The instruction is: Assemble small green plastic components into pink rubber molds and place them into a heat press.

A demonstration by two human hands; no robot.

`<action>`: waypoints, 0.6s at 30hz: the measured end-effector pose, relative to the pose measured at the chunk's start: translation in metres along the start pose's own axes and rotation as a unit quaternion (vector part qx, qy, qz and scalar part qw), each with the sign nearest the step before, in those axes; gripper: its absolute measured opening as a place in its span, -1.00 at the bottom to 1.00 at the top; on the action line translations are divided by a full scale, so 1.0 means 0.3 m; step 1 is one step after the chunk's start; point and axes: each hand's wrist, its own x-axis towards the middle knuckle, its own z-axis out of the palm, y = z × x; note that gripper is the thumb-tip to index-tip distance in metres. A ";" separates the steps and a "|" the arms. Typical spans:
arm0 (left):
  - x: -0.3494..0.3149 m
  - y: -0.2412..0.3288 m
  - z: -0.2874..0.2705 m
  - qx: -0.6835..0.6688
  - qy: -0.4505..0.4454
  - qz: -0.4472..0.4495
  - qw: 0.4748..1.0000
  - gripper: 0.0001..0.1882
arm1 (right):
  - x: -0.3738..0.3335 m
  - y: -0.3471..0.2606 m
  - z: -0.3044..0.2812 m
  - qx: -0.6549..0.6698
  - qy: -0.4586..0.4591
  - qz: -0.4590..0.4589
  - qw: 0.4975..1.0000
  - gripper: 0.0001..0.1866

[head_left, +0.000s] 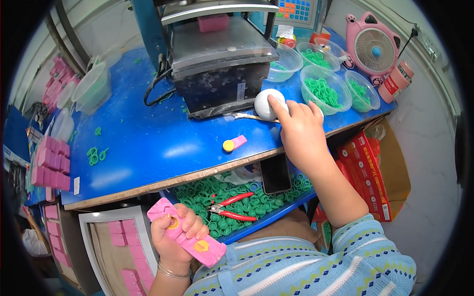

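Observation:
My left hand (pixel 175 234) grips a pink rubber-like mold block (pixel 210 254) above my lap. Yellow round pieces are set into its face. My right hand (pixel 302 128) reaches over a white, smooth, round-ended object (pixel 266 104) at the front corner of the press. The index finger rests on top of it, and the other fingers cover much of the rest, so its full shape is hidden. On the blue table (pixel 163 148) in front of the press (pixel 222 69) lies a small pink piece with a yellow round end (pixel 234 143).
A blue tray (pixel 269 217) of green rings holds red-handled cutters (pixel 237 209), with a dark phone (pixel 275 175) at its edge. Clear bowls of green rings (pixel 326 91) stand at right by a pink fan (pixel 373 47). Pink blocks (pixel 52 163) are stacked at left.

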 end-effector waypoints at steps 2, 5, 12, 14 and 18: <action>0.009 -0.003 0.006 0.024 -0.036 -0.030 0.999 -0.70 | 0.003 0.001 -0.002 0.012 -0.045 -0.010 0.999 -0.46; 0.035 -0.017 0.013 -0.003 -0.042 -0.063 0.997 -0.64 | -0.008 0.028 -0.003 0.047 -0.057 0.019 0.997 -0.49; 0.038 -0.003 0.047 0.010 0.005 -0.080 0.997 -0.49 | -0.076 -0.131 -0.117 0.393 0.182 0.001 0.901 -0.54; 0.073 -0.017 0.088 0.114 0.060 -0.051 0.990 -0.48 | -0.106 -0.195 -0.145 0.366 0.117 -0.177 0.906 -0.58; 0.076 -0.003 0.082 0.165 0.080 -0.047 0.982 -0.46 | -0.102 -0.215 -0.086 0.359 0.016 -0.199 0.912 -0.60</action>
